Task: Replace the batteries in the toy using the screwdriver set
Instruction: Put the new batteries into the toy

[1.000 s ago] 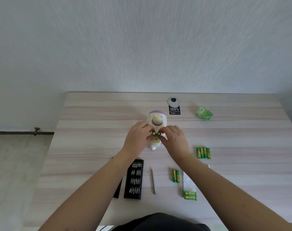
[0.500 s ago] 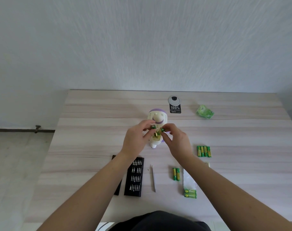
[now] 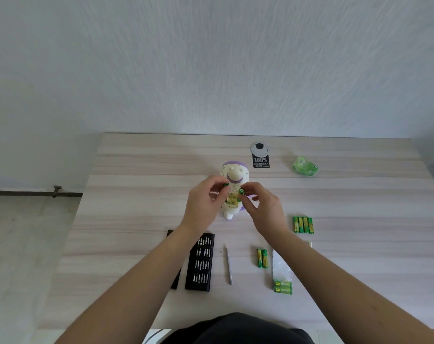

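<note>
Above the toy's (image 3: 233, 192) open battery bay, the left hand (image 3: 204, 206) and right hand (image 3: 265, 209) each pinch a green battery; the black bit case (image 3: 200, 261), nearer the person, holds rows of bits.

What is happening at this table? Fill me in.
A person is swapping batteries in a white and purple toy lying on the table. Each hand holds one green battery above the toy's open compartment: the left hand and the right hand. More batteries, a black bit case and a slim screwdriver lie nearby, untouched.
</note>
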A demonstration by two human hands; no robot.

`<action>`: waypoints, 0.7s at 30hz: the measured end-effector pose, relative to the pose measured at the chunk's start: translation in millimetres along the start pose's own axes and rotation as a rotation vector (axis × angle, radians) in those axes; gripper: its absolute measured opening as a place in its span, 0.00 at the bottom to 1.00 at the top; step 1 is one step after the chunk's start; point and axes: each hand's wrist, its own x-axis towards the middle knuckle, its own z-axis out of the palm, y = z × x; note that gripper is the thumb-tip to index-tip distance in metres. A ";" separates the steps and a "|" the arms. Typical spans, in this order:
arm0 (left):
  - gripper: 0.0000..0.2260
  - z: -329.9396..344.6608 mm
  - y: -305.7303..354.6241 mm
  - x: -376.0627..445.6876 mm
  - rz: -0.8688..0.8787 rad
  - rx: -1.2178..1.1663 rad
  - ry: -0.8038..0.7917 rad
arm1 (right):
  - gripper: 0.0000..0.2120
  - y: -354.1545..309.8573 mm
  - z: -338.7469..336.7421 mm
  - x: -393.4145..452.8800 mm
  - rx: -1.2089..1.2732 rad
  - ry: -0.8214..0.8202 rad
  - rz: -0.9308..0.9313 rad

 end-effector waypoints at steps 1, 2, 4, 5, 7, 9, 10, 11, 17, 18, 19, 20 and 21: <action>0.05 0.5 0.9 0.5 -0.050 -0.053 0.005 | 0.07 -0.2 -0.5 -0.3 0.011 -0.001 0.005; 0.06 0.5 1.6 1.0 -0.099 -0.100 0.003 | 0.07 -0.5 -1.1 -1.0 0.022 -0.001 0.011; 0.06 -0.3 2.5 2.2 -0.193 -0.162 -0.029 | 0.07 -0.3 -2.0 -2.3 0.042 -0.004 0.014; 0.06 -0.5 2.5 2.6 -0.232 -0.197 -0.046 | 0.07 0.0 -2.1 -2.7 0.059 -0.008 0.022; 0.05 -0.8 1.7 3.4 -0.287 -0.276 -0.063 | 0.07 -1.0 -2.8 -2.6 0.118 -0.015 0.063; 0.07 -1.4 0.4 4.0 -0.333 -0.337 -0.087 | 0.07 -4.5 -4.5 -2.0 0.199 -0.019 0.130; 0.08 -1.6 -0.3 4.1 -0.352 -0.363 -0.109 | 0.08 -6.9 -5.5 -1.7 0.252 -0.028 0.178; 0.08 -2.0 -0.4 4.0 -0.367 -0.386 -0.132 | 0.08 -9.2 -6.5 -1.6 0.306 -0.040 0.230; 0.11 -2.9 2.1 3.2 -0.446 -0.493 -0.157 | 0.05 -5.6 -5.2 0.5 0.483 -0.082 0.376; 0.10 -3.0 3.7 3.4 -0.466 -0.519 -0.161 | 0.07 -4.1 -4.7 0.8 0.507 -0.092 0.385; 0.10 -3.3 5.0 4.0 -0.495 -0.548 -0.164 | 0.09 -3.3 -4.4 1.0 0.538 -0.100 0.392; 0.10 -3.4 6.3 4.4 -0.532 -0.582 -0.166 | 0.12 -3.4 -4.1 1.1 0.582 -0.107 0.400; 0.10 -3.7 7.0 5.0 -0.570 -0.620 -0.167 | 0.14 -4.3 -4.1 1.2 0.629 -0.115 0.407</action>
